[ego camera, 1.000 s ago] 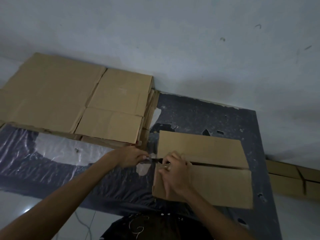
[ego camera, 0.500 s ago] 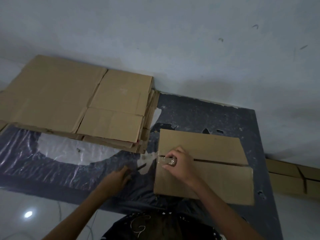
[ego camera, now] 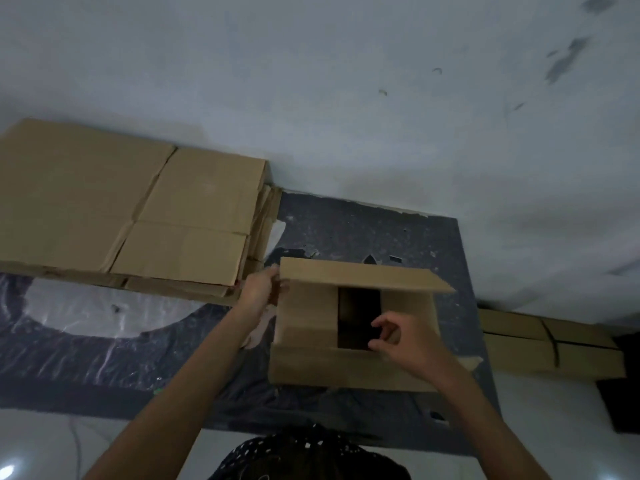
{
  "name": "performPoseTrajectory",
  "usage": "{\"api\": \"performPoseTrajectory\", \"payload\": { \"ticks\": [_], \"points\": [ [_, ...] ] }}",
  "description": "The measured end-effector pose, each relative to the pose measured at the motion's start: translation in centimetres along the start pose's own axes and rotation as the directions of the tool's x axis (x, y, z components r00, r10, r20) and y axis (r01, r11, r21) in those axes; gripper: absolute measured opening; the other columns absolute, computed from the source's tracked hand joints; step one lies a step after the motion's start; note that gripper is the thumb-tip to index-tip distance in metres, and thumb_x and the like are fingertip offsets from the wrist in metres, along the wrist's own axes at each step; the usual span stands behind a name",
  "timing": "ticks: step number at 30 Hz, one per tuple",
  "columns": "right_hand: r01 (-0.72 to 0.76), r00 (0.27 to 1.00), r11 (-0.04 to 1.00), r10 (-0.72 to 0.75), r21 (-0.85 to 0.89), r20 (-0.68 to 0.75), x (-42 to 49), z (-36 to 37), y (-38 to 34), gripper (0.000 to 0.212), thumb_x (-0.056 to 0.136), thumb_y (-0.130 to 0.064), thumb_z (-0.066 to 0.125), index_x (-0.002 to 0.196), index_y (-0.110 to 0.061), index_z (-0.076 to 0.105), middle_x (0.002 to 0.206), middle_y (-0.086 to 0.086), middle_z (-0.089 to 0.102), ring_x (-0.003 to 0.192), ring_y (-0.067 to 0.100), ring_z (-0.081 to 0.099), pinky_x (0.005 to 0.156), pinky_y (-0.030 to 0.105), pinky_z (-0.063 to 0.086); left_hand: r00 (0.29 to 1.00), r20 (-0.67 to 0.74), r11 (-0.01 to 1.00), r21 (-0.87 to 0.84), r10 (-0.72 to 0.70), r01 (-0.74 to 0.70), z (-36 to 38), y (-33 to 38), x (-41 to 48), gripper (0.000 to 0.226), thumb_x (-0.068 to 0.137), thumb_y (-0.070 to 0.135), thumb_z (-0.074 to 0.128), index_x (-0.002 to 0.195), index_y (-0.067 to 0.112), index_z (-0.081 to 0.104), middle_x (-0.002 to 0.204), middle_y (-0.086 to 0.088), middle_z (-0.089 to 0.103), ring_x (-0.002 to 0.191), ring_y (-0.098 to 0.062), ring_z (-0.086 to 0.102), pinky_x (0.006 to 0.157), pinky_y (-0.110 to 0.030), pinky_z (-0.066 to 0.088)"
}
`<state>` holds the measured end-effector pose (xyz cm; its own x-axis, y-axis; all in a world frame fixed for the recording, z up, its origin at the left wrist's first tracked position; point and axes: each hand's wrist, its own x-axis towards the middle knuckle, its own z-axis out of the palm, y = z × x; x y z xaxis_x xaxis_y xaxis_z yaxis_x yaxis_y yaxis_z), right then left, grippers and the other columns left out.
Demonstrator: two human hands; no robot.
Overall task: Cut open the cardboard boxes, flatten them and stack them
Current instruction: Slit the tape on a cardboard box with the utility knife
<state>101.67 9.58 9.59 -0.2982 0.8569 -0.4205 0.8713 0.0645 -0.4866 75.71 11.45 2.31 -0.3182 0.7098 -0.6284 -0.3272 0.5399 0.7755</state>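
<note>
Cardboard box sits on the dark mat, top flaps open. The left hand grips its far flap's corner. The right hand curls over the opening; whether it grasps anything, I cannot tell.

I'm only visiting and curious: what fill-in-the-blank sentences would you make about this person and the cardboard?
The left hand grips the box's raised far ___.
The right hand hovers over the box's ___ top.
The stack of flattened cardboard lies on the box's ___ side.
Missing words: flap; open; left.
</note>
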Motion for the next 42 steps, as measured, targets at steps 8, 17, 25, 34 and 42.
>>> {"api": "performPoseTrajectory", "payload": {
  "ticks": [8, 17, 25, 34, 42],
  "points": [
    [-0.306, 0.948, 0.943, 0.315, -0.133, 0.054, -2.5, 3.6, 5.9, 0.143, 0.057, -0.079, 0.069, 0.143, -0.031, -0.034, 0.154, 0.009, -0.033, 0.144, 0.035, -0.022, 0.117, 0.051, -0.002, 0.953, 0.144, 0.808, 0.504, 0.268, -0.304, 4.9, 0.3, 6.4, 0.093, 0.077, 0.086, 0.019, 0.137, 0.02, 0.046, 0.142, -0.018, 0.045, 0.132, -0.038, 0.04, 0.109, -0.052, 0.032],
    [-0.344, 0.927, 0.937, 0.348, -0.055, 0.14, -1.8, 6.0, 7.8, 0.151, 0.051, -0.086, 0.064, 0.131, -0.024, -0.048, 0.145, 0.015, -0.045, 0.136, 0.041, -0.036, 0.113, 0.055, -0.012, 0.961, 0.122, 0.105, 0.983, 0.249, -0.152, 8.7, -3.1, 2.7, 0.128, 0.068, 0.088, 0.045, 0.148, 0.018, -0.025, 0.154, -0.019, -0.03, 0.142, -0.043, -0.021, 0.115, -0.055, -0.003],
    [-0.526, 0.84, 0.846, 0.533, -0.087, 0.103, 6.2, 2.1, 4.9, 0.138, 0.07, -0.065, 0.072, 0.143, -0.018, -0.035, 0.147, 0.022, -0.04, 0.14, 0.046, -0.023, 0.107, 0.072, 0.001, 0.973, -0.137, 0.463, 0.885, 0.185, 0.036, 8.2, -4.1, -0.9, 0.114, 0.077, 0.065, 0.057, 0.15, 0.013, -0.014, 0.156, -0.023, -0.013, 0.144, -0.042, -0.006, 0.117, -0.052, 0.005],
    [-0.465, 0.885, 0.868, 0.457, 0.172, 0.088, 5.9, -0.2, 4.9, 0.092, 0.081, -0.029, 0.061, 0.151, -0.008, 0.005, 0.154, 0.023, 0.012, 0.138, 0.044, 0.024, 0.107, 0.056, 0.035, 0.983, 0.049, 0.733, 0.66, 0.178, -0.166, 3.8, -1.5, -1.8, 0.086, 0.076, 0.053, 0.034, 0.154, 0.032, 0.003, 0.147, -0.021, 0.03, 0.124, -0.041, 0.038, 0.105, -0.048, 0.032],
    [-0.049, 0.909, 0.933, 0.19, 0.356, -0.372, 3.3, -6.9, 7.3, 0.033, 0.098, -0.003, 0.04, 0.129, -0.01, 0.051, 0.104, 0.004, 0.06, 0.078, 0.011, 0.056, 0.062, 0.022, 0.044, 0.751, 0.281, 0.596, 0.471, 0.597, -0.65, 3.2, 2.5, -4.8, 0.076, 0.074, 0.025, 0.039, 0.149, 0.022, 0.031, 0.133, -0.008, 0.049, 0.109, -0.023, 0.05, 0.091, -0.039, 0.043]
  ]
}}
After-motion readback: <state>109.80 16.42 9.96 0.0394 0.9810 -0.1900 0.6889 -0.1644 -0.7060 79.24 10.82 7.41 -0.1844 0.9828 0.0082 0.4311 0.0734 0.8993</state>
